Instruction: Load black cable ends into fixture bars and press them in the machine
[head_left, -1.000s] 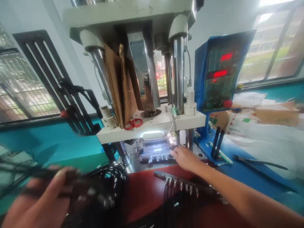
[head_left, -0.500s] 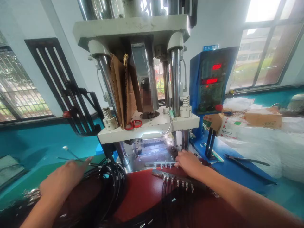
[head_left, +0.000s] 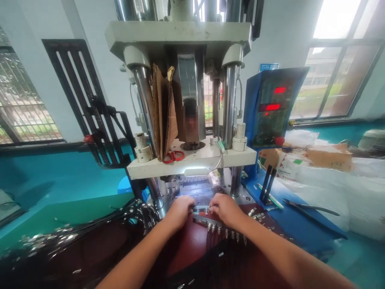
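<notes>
A pale, thin plastic strip with short branches (head_left: 201, 209), like a moulding runner, spans the gap between my hands in front of the press. My left hand (head_left: 181, 209) is closed at its left end, fingertips pinched. On the right end, my right hand (head_left: 224, 208) pinches with thumb and fingers. Just below lies a dark metal bar (head_left: 206, 220) with a row of metal-ended cable connectors (head_left: 227, 233) along its front edge; their black cables hang toward me over the red tabletop (head_left: 188, 247). My right forearm covers the bar's right side.
The press's white plate (head_left: 162, 167) overhangs the lit lower mould (head_left: 194, 186). Red-handled scissors (head_left: 173, 156) and folded cardboard (head_left: 162, 116) rest on it. A bundle of black cables (head_left: 129, 216) lies left. Pliers (head_left: 309, 205) lie on a blue surface right, below the control box (head_left: 270, 108).
My left hand has moved right from the cable bundle to the strip's left end. My right hand has shifted slightly left, still at the strip. The camera view has turned a little left.
</notes>
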### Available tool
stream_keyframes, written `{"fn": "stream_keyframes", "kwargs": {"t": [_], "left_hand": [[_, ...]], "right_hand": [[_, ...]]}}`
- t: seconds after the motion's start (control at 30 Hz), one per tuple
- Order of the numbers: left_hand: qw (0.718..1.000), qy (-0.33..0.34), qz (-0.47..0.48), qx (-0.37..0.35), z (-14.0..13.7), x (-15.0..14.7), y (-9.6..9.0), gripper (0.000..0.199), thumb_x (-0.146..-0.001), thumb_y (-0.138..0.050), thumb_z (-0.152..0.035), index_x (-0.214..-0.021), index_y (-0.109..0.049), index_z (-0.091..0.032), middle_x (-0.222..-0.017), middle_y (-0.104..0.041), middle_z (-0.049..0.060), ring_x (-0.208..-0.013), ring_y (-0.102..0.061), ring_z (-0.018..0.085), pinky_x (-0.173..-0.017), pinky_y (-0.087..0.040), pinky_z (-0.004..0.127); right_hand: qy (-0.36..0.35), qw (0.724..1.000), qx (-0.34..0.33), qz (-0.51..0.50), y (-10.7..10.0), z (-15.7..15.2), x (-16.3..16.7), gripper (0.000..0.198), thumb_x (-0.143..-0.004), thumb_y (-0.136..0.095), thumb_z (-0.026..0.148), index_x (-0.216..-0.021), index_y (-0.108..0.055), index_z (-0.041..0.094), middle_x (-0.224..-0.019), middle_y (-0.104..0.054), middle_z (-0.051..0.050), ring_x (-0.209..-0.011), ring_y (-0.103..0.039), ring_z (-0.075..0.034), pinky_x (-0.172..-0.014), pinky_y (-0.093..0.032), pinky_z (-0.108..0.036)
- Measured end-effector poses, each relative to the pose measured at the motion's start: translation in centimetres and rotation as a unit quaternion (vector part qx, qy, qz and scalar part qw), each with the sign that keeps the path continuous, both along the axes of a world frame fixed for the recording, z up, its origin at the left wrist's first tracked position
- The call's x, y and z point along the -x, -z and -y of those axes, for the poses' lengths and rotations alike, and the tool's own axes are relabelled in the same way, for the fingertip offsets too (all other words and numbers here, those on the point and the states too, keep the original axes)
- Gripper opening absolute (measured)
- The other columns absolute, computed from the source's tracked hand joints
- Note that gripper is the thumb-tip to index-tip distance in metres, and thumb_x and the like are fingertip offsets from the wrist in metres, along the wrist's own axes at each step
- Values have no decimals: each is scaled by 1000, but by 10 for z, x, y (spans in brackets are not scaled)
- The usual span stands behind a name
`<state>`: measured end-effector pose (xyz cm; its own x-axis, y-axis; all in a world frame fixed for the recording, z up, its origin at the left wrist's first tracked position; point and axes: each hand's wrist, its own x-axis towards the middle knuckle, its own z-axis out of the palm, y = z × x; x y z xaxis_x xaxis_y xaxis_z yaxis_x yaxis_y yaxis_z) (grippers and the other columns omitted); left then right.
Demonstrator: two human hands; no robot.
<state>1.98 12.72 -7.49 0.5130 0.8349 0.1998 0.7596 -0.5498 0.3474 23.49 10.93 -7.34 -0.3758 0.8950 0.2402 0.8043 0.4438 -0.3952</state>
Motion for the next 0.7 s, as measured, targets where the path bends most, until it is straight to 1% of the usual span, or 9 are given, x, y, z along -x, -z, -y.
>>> {"fn": "stream_keyframes", "kwargs": {"t": [0.07, 0.13, 0.27, 0.4, 0.5, 0.57, 0.6, 0.67, 0.7], "left_hand": [[1000, -9, 8, 2, -9, 2, 11, 15, -79, -55, -12, -84, -69, -16, -85, -66, 5, -85, -58, 20, -79, -43, 33], [1000, -11, 17, 5, -15, 5, 21, 13, -84, -56, -19, -89, -67, -15, -87, -66, 4, -86, -59, 19, -81, -45, 36], [999, -15, 32, 6, -24, 9, 35, 19, -90, -55, -30, -94, -65, -15, -93, -65, 5, -89, -60, 18, -84, -47, 39], [999, -12, 38, 4, -24, 10, 39, 23, -90, -54, -36, -97, -62, -15, -99, -64, 5, -90, -60, 18, -83, -48, 39], [999, -12, 42, 2, -20, 8, 35, 25, -90, -54, -38, -95, -62, -15, -97, -63, 4, -88, -60, 18, -82, -49, 38], [999, -10, 45, 1, -16, 7, 31, 20, -89, -54, -32, -94, -63, -15, -94, -64, 5, -88, -60, 18, -83, -47, 38], [999, -9, 47, 0, -13, 7, 28, 16, -88, -55, -28, -94, -64, -16, -93, -65, 5, -88, -59, 18, -84, -46, 38], [999, -6, 53, -3, -9, 6, 23, 14, -84, -55, -18, -92, -67, -17, -90, -66, 6, -90, -59, 20, -85, -44, 37], [998, -5, 57, -3, -8, 6, 21, 16, -82, -55, -15, -92, -68, -17, -90, -66, 7, -90, -59, 21, -85, -43, 37]], "right_hand": [[-7, 1000, -3, -13, -2, -1, -2, 15, -82, -58, 16, -77, -71, 18, -82, -67, -3, -79, -60, -15, -69, -37, -23], [-11, 1000, -8, -23, -5, -1, -3, 17, -84, -55, 15, -77, -70, 17, -81, -67, -2, -78, -59, -14, -68, -37, -22], [-24, 999, -24, -30, -13, 4, -4, 20, -87, -50, 14, -76, -67, 16, -78, -64, -3, -75, -58, -15, -65, -36, -24], [-62, 997, -42, -28, -23, 16, -1, 19, -89, -50, 20, -79, -65, 18, -80, -63, -2, -75, -58, -16, -66, -37, -24], [-63, 996, -55, -31, -36, 28, -3, 19, -89, -50, 20, -77, -64, 19, -79, -63, -2, -73, -58, -16, -66, -39, -25], [-43, 996, -67, -44, -47, 42, -15, 22, -91, -47, 19, -78, -65, 20, -81, -65, -1, -75, -59, -16, -69, -42, -26], [-26, 995, -75, -53, -52, 51, -26, 22, -92, -46, 20, -81, -65, 21, -85, -66, -1, -80, -61, -17, -74, -43, -26], [36, 991, -100, -79, -55, 75, -60, 20, -93, -46, 25, -90, -66, 22, -97, -68, -4, -93, -61, -19, -86, -43, -29], [81, 986, -115, -90, -53, 91, -83, 20, -93, -46, 27, -91, -65, 22, -99, -68, -6, -95, -61, -21, -88, -43, -32]]}}
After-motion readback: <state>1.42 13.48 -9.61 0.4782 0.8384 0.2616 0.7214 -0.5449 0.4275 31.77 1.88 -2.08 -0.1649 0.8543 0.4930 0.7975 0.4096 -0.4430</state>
